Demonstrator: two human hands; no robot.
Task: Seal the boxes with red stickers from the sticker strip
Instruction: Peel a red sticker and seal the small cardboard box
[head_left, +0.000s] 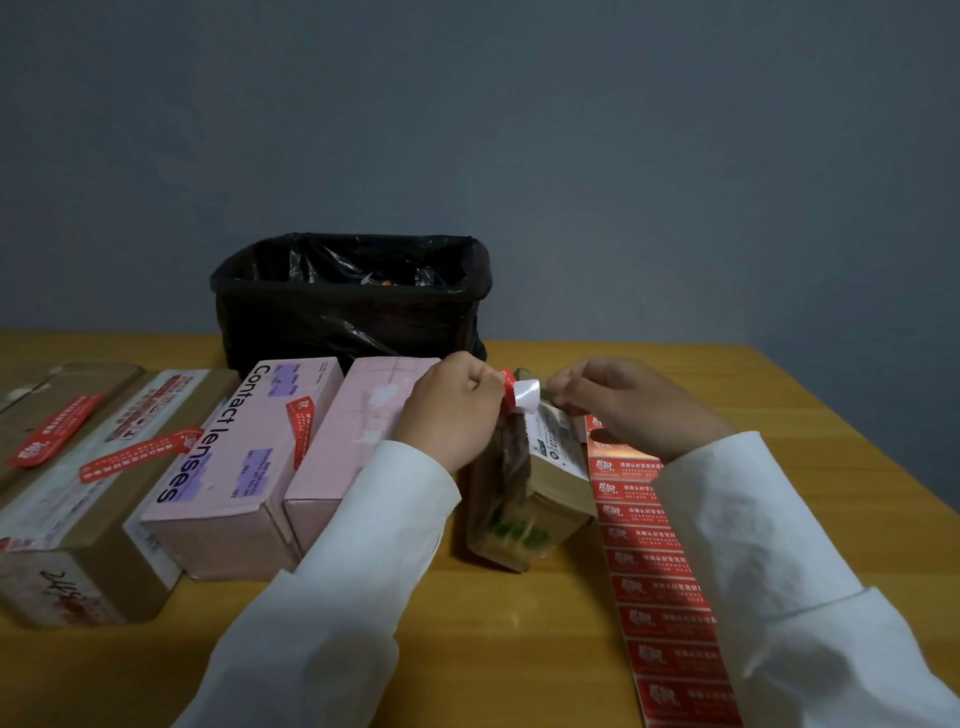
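Red sticker (508, 388), half peeled with its white backing (525, 393) curling off, is being pinched between the left hand (452, 410) and right hand (631, 410), fingers curled tight, above the brown box (540, 499) on the bench (509, 649). Next, I judge, it needs pressing across that box's flap beside the sticker strip (660, 587).

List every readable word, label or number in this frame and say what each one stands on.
"Contact lenses": on top of the pink box.
Purple labels on that box: too small to read.
Sticker strip: white Chinese print on red, too blurred to read.
Red stickers on the brown boxes: blurred.
White shipping label on the small brown box: too small.
Dark scrawl on the brown box end: illegible.
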